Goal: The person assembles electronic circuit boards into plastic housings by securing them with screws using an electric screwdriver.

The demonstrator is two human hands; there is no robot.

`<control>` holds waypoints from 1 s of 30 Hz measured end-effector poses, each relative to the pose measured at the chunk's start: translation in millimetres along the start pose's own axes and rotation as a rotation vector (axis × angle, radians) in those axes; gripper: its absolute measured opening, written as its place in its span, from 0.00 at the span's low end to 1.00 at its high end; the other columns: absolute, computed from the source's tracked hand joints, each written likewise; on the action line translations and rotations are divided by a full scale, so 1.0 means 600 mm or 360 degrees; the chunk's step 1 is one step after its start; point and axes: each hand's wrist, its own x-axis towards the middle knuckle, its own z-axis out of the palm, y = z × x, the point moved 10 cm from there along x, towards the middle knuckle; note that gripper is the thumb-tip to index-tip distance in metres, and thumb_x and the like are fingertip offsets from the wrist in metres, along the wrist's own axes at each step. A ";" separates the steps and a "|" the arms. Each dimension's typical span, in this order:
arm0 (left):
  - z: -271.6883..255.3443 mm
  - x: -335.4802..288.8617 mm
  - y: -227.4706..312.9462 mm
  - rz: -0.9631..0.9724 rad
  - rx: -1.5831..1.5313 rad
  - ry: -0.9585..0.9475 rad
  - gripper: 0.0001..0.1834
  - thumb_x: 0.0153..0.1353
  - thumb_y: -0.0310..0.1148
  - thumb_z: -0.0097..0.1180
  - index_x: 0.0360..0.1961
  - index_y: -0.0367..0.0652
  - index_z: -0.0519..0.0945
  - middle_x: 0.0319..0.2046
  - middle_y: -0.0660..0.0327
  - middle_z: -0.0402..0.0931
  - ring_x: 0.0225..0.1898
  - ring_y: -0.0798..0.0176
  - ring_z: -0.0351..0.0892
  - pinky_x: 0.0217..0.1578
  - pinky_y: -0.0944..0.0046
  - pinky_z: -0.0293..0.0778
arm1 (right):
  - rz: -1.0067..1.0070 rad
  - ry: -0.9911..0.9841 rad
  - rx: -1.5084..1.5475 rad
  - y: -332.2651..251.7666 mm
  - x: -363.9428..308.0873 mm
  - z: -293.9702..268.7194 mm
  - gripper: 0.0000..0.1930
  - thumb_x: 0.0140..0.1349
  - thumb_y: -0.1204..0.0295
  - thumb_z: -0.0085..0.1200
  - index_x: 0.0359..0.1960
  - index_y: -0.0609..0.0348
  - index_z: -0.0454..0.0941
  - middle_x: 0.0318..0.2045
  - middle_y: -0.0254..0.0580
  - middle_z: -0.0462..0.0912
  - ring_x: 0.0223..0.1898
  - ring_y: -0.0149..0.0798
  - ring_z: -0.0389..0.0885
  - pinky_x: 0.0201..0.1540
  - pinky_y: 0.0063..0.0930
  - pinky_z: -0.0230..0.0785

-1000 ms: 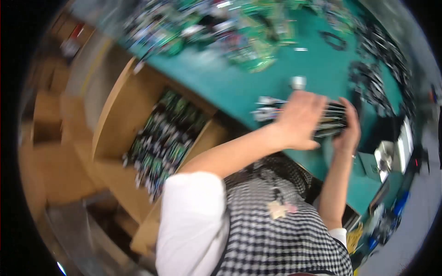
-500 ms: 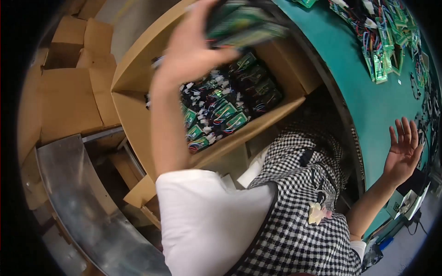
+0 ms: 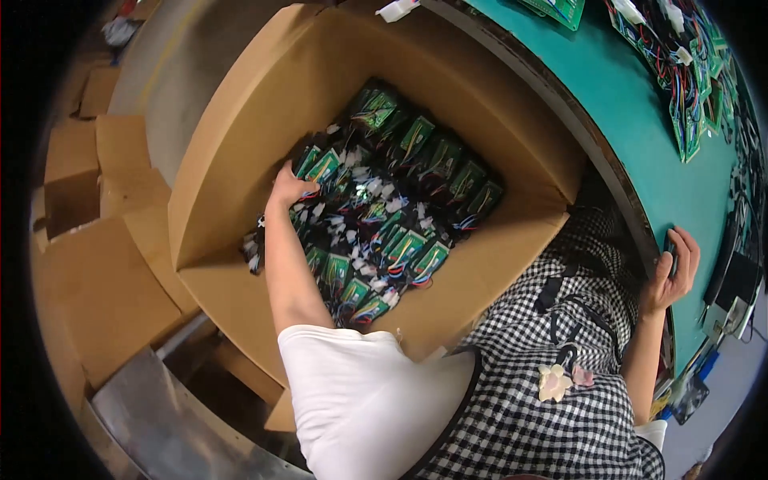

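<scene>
My left hand (image 3: 289,189) reaches into a large cardboard box (image 3: 232,136). It is closed around the edge of a small bundle of green circuit boards (image 3: 321,167) with wires, level with the other boards in the box. Rows of wired circuit boards (image 3: 406,245) lie around it, with white connectors and black cables between them. By the edge of the teal table (image 3: 616,104), my right hand (image 3: 676,270) has its fingers curled and the thumb drawn in. Something dark shows between thumb and fingers, too small to make out.
More green boards with coloured wires (image 3: 694,80) are heaped at the table's far right. Black cables (image 3: 732,240) lie along its right side. Open cardboard boxes (image 3: 104,272) stand at the left, beside a metal surface (image 3: 172,408). A white connector (image 3: 398,10) hangs at the table's far edge.
My left hand has lowered the boards from above the box down among the others. My right hand, open and raised before, has come to the table edge and curled its fingers.
</scene>
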 end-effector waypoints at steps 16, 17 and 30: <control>0.059 -0.063 0.104 -0.0530 0.0900 0.0947 0.38 0.56 0.51 0.48 0.64 0.47 0.53 0.66 0.58 0.46 0.65 0.48 0.46 0.57 0.37 0.49 | 0.0036 0.0117 -0.0108 0.010 0.017 -0.031 0.13 0.53 0.68 0.52 0.33 0.67 0.75 0.35 0.52 0.76 0.37 0.48 0.73 0.43 0.35 0.65; 0.058 -0.061 0.095 -0.0545 0.0944 0.0963 0.38 0.57 0.52 0.46 0.64 0.46 0.51 0.66 0.59 0.45 0.65 0.48 0.46 0.57 0.38 0.49 | 0.0059 0.0152 -0.0068 0.009 0.018 -0.033 0.12 0.51 0.69 0.53 0.33 0.66 0.75 0.34 0.52 0.76 0.36 0.49 0.73 0.42 0.35 0.65; -0.152 -0.397 0.670 0.1587 -0.0305 0.1580 0.22 0.61 0.38 0.48 0.49 0.30 0.70 0.50 0.47 0.70 0.52 0.52 0.68 0.55 0.57 0.61 | -0.0258 0.1093 0.0615 -0.012 0.060 -0.337 0.21 0.46 0.70 0.59 0.42 0.66 0.70 0.37 0.52 0.73 0.39 0.45 0.73 0.43 0.34 0.66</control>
